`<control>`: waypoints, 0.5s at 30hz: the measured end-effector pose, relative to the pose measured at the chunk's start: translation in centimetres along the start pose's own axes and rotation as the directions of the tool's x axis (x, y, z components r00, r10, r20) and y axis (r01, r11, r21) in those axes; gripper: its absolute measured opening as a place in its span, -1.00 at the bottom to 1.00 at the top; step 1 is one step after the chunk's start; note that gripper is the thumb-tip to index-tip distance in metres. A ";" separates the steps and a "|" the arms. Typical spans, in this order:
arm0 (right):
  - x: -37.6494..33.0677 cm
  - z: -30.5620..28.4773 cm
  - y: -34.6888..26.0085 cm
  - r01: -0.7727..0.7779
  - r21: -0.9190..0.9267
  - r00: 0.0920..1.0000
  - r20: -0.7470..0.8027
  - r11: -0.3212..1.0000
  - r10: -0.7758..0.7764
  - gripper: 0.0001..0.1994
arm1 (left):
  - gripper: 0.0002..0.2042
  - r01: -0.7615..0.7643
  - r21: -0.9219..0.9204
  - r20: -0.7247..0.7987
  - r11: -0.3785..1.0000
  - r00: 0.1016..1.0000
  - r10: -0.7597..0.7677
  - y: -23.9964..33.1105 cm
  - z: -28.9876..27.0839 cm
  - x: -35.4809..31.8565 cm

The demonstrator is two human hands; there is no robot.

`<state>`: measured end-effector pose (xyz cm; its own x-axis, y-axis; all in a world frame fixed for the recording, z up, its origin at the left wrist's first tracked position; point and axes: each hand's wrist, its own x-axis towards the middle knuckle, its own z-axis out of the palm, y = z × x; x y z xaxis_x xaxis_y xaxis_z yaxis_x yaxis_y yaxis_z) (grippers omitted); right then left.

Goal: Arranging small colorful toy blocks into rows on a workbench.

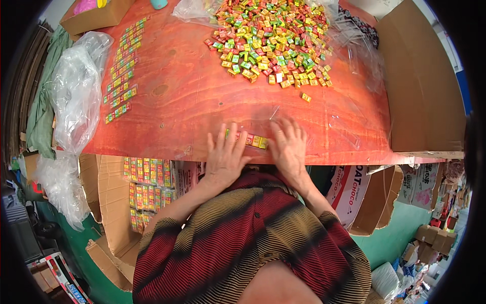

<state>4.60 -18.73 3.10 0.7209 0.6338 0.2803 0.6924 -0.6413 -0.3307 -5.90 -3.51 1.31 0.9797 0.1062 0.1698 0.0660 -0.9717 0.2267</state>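
Near the front edge of the red wooden table (174,126), a short row of small red and yellow boxes (255,141) lies between my hands, seemingly in clear film. My left hand (224,157) lies over the row's left part with its fingers spread, hiding some of the boxes. At the other end is my right hand (289,151), fingers stretched out and slightly blurred; its thumb side is close to the last box. Whether it touches that box, I cannot tell. A single yellow box (306,97) sits farther off, just short of a large heap of loose little boxes (273,38).
Several finished-looking rows of boxes (121,76) line the table's left side. Crumpled clear plastic (76,96) hangs over the left edge. Clear film pieces (344,129) lie at right, beside a tall cardboard box (422,86). Below the table's edge, an open carton (114,197) holds stacked rows.
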 end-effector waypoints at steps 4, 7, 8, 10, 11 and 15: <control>-0.8 1.3 2.4 -0.047 -0.135 0.998 -0.047 0.990 0.041 -0.63 | -0.40 -0.093 -0.111 0.052 0.989 0.994 0.099 0.0 0.8 1.0; -0.6 1.7 1.5 0.048 -0.005 0.998 -0.045 0.999 -0.048 -0.68 | -0.42 -0.083 -0.051 0.029 0.995 0.996 0.085 -2.3 0.5 1.3; -0.2 1.9 1.2 0.049 -0.001 0.997 -0.054 0.999 -0.049 -0.68 | -0.42 -0.087 -0.043 0.026 0.995 0.996 0.088 -3.4 0.2 1.4; 0.9 2.2 0.6 0.141 0.170 0.988 -0.092 0.975 -0.127 -0.69 | -0.44 -0.019 0.080 -0.014 0.997 1.000 0.020 -5.8 -0.2 1.6; 2.0 2.4 0.4 0.158 0.178 0.985 -0.096 0.971 -0.143 -0.69 | -0.44 -0.019 0.087 -0.018 0.996 1.000 0.021 -6.9 -0.4 1.5; 9.5 4.6 0.2 0.147 0.149 0.977 -0.175 0.978 -0.120 -0.70 | -0.53 0.177 0.145 -0.163 0.973 0.975 -0.153 -8.8 -1.1 2.6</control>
<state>11.40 -10.84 1.54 0.6269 0.6202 0.4716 0.7782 -0.4697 -0.4167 -4.11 5.52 0.80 0.9140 0.2865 0.2872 0.2652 -0.9577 0.1116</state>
